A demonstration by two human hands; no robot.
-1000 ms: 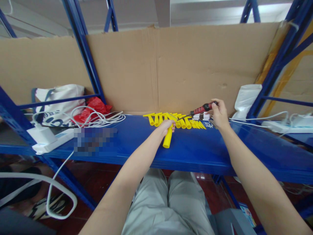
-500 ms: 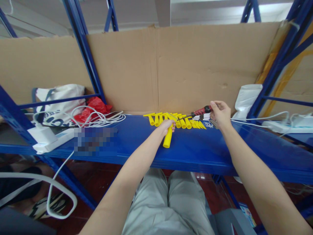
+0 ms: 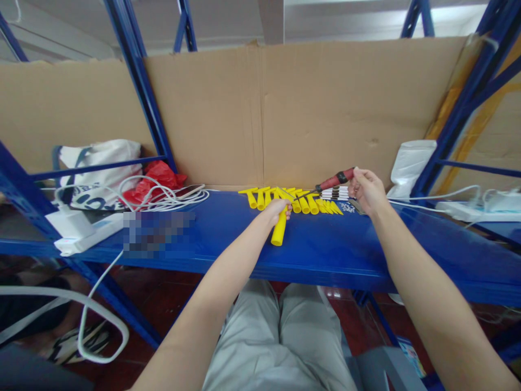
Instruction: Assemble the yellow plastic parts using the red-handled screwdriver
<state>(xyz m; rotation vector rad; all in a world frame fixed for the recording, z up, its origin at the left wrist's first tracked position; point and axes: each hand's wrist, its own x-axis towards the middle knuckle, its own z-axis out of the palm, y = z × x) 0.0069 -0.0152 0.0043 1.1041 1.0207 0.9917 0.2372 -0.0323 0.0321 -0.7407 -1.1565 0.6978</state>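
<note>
My left hand (image 3: pixel 280 210) is closed around a yellow plastic tool with a round handle (image 3: pixel 278 234), its thick end pointing toward me. In my right hand (image 3: pixel 369 191), the fingertips pinch the rear end of a red-and-black screwdriver (image 3: pixel 334 180). The screwdriver slants down to the left, and its shaft reaches the top of my left hand; my fingers hide where the tip meets the yellow tool. Just behind lies a row of similar yellow T-shaped tools (image 3: pixel 306 206), with thin yellow wedge-like pieces (image 3: pixel 329 206) to their right.
White-and-black strips (image 3: pixel 337 193) and a scatter of small bits (image 3: pixel 347 207) lie near my right hand on the blue shelf (image 3: pixel 325 244). Coiled white cable (image 3: pixel 171 200), a red plastic bag (image 3: pixel 157 176) and a power strip (image 3: pixel 89 234) occupy the left. Cardboard (image 3: pixel 317 108) walls the back.
My right hand has shifted slightly right, and the screwdriver handle has turned, showing more red. My left hand and the yellow tool stay in place.
</note>
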